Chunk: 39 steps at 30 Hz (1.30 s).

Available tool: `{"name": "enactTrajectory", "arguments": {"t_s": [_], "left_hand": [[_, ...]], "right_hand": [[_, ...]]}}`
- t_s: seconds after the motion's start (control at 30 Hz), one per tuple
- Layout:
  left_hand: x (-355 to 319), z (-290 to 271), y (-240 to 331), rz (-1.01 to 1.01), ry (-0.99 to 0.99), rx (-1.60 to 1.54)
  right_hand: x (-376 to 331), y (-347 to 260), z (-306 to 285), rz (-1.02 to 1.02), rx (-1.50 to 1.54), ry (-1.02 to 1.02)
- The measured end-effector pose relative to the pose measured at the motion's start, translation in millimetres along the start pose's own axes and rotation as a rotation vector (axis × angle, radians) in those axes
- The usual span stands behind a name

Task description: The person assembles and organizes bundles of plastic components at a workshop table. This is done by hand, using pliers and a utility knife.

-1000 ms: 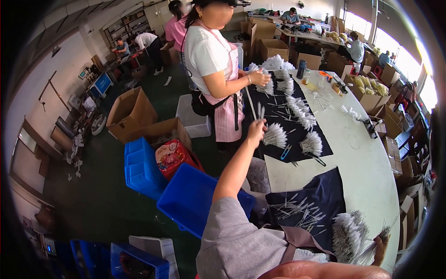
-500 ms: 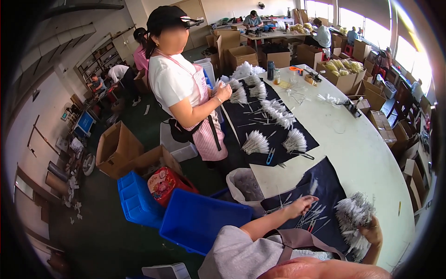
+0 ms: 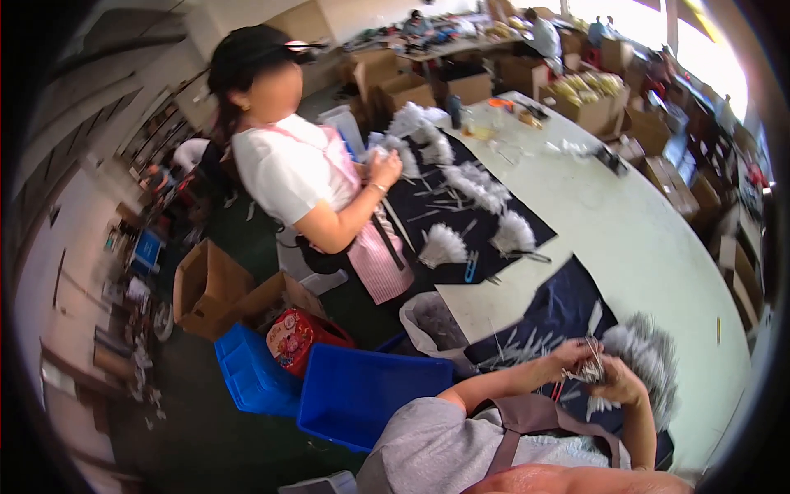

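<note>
My left hand [image 3: 569,354] is closed at the wire stems of a bundle, with a single white-bristled wire brush [image 3: 594,317] standing up from its fingers. Wrapped around the bundle's stem ends is my right hand [image 3: 624,385]. The thick bundle of wire brushes [image 3: 646,354] fans its bristle heads away to the right. Several loose brushes [image 3: 518,350] lie on the dark blue cloth [image 3: 568,288] left of my hands. A red-handled tool [image 3: 557,390], partly hidden, lies just below my left hand.
Across the pale table [image 3: 609,239], a co-worker [image 3: 288,173] handles white brushes beside more brush bundles [image 3: 444,245] and blue snips [image 3: 471,267]. A lined bin [image 3: 432,321] and a blue crate [image 3: 370,395] stand left of the table. Cartons [image 3: 671,185] line the right side.
My left hand has moved right with the single brush to the bundle's stems. My right hand has brought the bundle's stem ends leftward to meet it. The view has tilted.
</note>
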<state>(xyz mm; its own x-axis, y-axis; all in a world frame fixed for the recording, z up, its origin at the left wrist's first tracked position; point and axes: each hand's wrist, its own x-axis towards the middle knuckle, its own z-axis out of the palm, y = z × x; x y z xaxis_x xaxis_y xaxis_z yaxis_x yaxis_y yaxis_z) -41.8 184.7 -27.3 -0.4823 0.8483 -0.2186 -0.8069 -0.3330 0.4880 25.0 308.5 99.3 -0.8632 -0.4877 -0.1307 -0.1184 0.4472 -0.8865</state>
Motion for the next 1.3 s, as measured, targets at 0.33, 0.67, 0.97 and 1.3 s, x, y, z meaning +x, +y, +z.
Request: {"name": "enactTrajectory", "arguments": {"t_s": [0.33,0.67,0.97,1.3], "left_hand": [[42,-16,54,0.211,0.301,-0.052],[27,-15,47,0.097,0.128,0.062],[27,-11,32,0.132,0.142,0.168],[13,-29,33,0.159,0.271,0.264]], "right_hand": [[6,22,-8,-0.084,-0.257,0.152],[2,74,-2,0.284,0.547,0.346],[20,77,3,0.336,0.854,0.402],[39,89,15,0.401,1.011,0.330]]}}
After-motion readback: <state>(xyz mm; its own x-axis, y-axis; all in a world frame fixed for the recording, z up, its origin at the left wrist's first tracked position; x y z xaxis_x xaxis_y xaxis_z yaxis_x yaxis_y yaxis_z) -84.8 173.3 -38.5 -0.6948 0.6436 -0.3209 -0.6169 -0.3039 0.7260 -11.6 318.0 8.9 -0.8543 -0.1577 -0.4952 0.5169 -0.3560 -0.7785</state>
